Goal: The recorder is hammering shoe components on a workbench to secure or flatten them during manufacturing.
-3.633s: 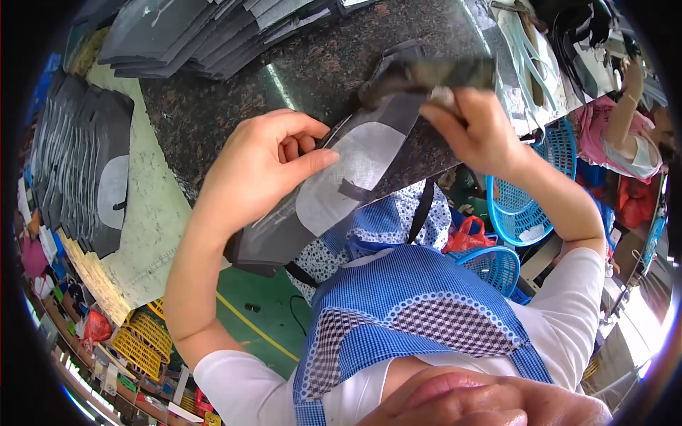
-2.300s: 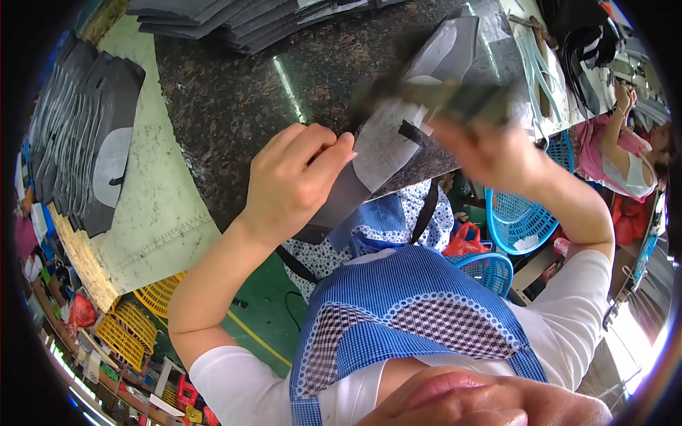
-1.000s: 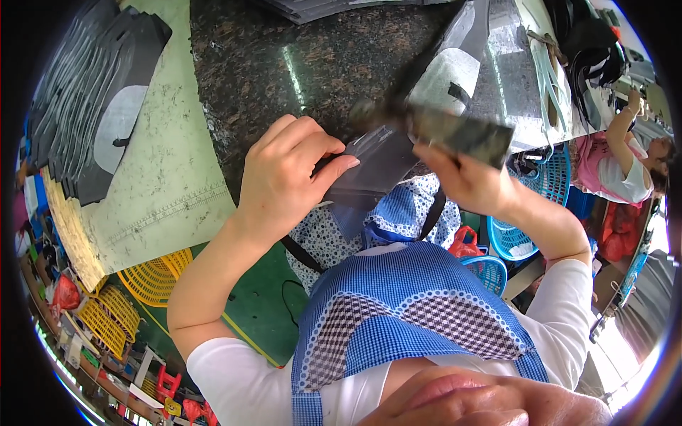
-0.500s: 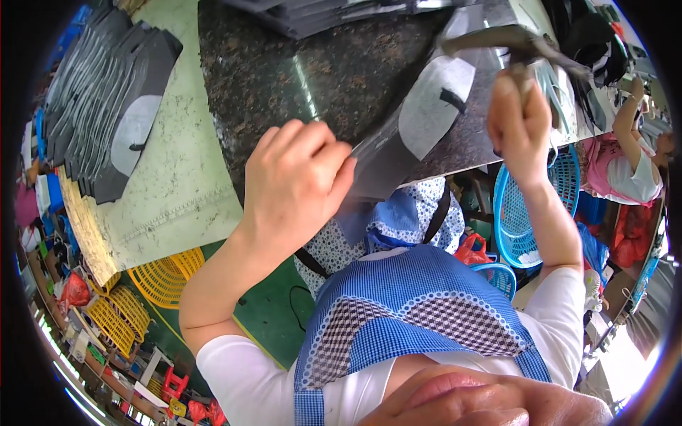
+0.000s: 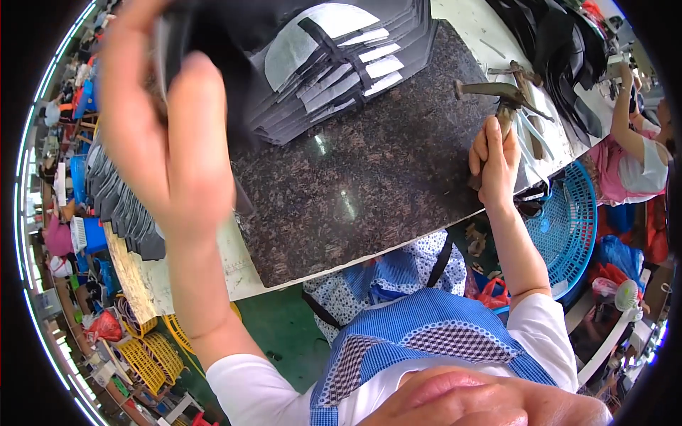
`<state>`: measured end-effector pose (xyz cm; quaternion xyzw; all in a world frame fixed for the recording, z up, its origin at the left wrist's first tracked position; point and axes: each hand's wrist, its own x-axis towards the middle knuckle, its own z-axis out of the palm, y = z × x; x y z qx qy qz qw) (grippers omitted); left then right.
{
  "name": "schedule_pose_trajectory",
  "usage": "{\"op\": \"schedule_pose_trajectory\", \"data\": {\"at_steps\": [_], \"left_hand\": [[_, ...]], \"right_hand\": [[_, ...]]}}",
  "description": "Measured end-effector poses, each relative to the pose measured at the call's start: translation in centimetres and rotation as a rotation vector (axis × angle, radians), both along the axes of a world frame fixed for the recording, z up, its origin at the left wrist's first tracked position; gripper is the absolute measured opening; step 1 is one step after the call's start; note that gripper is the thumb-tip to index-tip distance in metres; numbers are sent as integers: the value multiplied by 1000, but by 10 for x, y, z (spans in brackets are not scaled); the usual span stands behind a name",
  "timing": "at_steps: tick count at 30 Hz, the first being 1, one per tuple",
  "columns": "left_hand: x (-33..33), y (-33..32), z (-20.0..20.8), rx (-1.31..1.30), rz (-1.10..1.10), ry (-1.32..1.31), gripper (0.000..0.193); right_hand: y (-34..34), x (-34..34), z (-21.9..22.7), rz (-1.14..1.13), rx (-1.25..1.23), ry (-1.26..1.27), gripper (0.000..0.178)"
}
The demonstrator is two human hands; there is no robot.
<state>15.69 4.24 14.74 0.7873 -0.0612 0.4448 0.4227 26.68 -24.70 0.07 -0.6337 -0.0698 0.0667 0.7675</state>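
Observation:
My right hand [image 5: 497,163] grips the handle of a hammer [image 5: 506,92] just above the right side of a dark speckled stone slab [image 5: 355,184]. Up at the left, my left hand [image 5: 174,142] is smeared by motion. Its thumb and fingers lie against a blurred black sheet [image 5: 238,82], and I cannot tell whether they grip it. Beside that hand, on the slab's far part, rests a fanned stack of dark grey cut pieces [image 5: 334,85] with pale backing patches and black strips.
Another fanned pile of dark pieces [image 5: 121,202] lies on the pale tabletop at left. Beyond the slab at right are a second hammer [image 5: 534,131] and black strips [image 5: 550,50]. A blue basket [image 5: 568,227] stands below the table's right edge; a co-worker [image 5: 632,156] sits beyond.
My left hand has moved up and left from the slab's near edge. The single grey piece there is gone from that spot. The hammer, blurred before, is now steadier and slightly lower.

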Motion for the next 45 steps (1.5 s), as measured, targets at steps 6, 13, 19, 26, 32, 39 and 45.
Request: {"op": "schedule_pose_trajectory", "data": {"at_steps": [6, 13, 19, 26, 32, 39, 45], "left_hand": [[29, 43, -69, 842, 246, 147, 74], [-75, 106, -92, 752, 729, 205, 57], [-220, 165, -144, 809, 1059, 865, 55], [-222, 113, -95, 517, 684, 1026, 25], [-168, 17, -13, -263, -457, 1316, 55], [-59, -25, -94, -102, -423, 1256, 44], [-28, -49, -119, 116, -216, 884, 17]], "right_hand": [[23, -6, -3, 19, -69, -37, 35], [6, 6, -6, 66, 5, -52, 15], [12, 7, -9, 76, -112, -64, 14], [3, 8, -8, 103, -134, -82, 13], [0, 6, -5, 5, -167, -29, 9], [9, -19, 40, 249, -207, -75, 16], [-19, -41, 59, 554, -615, -434, 15]]}}
